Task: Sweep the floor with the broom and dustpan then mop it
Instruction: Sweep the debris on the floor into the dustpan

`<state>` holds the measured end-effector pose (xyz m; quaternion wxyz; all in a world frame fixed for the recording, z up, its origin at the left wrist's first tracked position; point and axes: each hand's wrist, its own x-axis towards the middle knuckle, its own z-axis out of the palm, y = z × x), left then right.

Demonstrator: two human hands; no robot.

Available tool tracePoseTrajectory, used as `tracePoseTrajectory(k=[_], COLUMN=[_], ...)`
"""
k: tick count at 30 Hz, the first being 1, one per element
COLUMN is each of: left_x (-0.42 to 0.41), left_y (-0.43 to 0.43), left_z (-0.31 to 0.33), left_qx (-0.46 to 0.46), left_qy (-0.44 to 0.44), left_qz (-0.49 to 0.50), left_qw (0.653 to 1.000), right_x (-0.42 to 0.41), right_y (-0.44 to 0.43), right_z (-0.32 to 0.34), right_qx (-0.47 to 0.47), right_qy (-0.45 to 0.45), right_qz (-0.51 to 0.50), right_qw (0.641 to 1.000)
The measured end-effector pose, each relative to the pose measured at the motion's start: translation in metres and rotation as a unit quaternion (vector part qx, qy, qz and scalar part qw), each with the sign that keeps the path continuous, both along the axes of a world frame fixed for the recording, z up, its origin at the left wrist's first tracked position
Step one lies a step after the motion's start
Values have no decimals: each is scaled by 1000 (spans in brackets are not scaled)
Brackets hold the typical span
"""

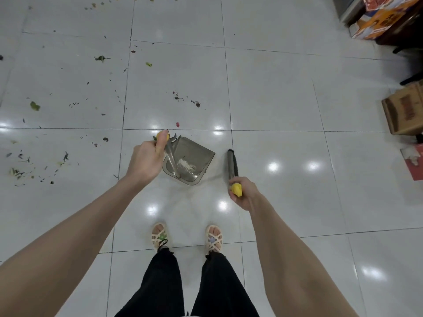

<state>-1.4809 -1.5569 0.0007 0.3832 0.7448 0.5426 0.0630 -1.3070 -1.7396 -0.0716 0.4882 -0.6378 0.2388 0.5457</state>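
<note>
STEP: sweeping, none gathered yet, mopping later | HANDS: left hand (148, 159) clenched on dustpan (191, 164) handle, pan just ahead of the feet; right hand (242, 193) grasping broom (232, 164) beside it | NEXT: carry both forward-left to the leaf scraps (34, 105) | ROOM: open tiles ahead; boxes (402, 110) crowd far right.

You're standing in what looks like a small shop or stockroom: glossy white floor tiles (274, 92) run wall to wall. Printed orange cartons (380, 19) and a brown cardboard box (402, 110) sit stacked along the right edge.
</note>
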Motion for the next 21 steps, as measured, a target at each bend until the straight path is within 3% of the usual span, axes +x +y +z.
tracePoseTrajectory(k=[13,21], left_x=[-95,-101], left_y=[108,146], left_z=[15,14], left_qx=[-7,2], left_qy=[-12,-15], left_qz=[-1,3], left_qw=[1000,1000], right_x=[-70,-62], right_y=[133,153], right_z=[15,29], right_qx=[92,26], right_qy=[51,-26], right_qz=[-14,-10], right_qw=[994,999])
